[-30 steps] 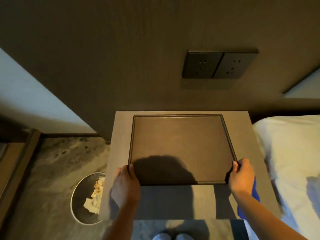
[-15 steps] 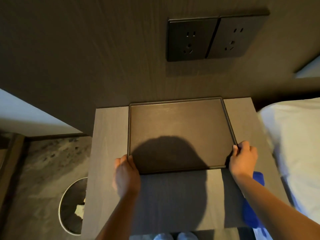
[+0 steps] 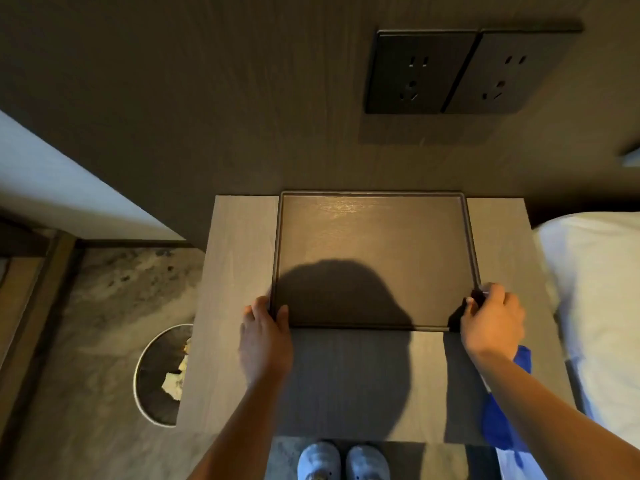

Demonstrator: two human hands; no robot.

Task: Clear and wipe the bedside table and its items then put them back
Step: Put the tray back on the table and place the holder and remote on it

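My left hand [image 3: 265, 336] is closed on the near left corner of the dark tray [image 3: 374, 258], thumb over the rim and the other fingers down its outer side. My right hand [image 3: 491, 323] pinches the near right corner, fingers curled around the rim. The tray lies flat on the bedside table [image 3: 239, 271], its far edge against the wall beyond my hands, bare tabletop showing on both sides and in front. Nothing sits in the tray and nothing else on the table except a blue cloth [image 3: 498, 417], under my right forearm at the table's right edge. I judge the clearing and wiping look done and the putting back has begun with the tray. Whatever items belong on it are not in sight, so returning them is left.
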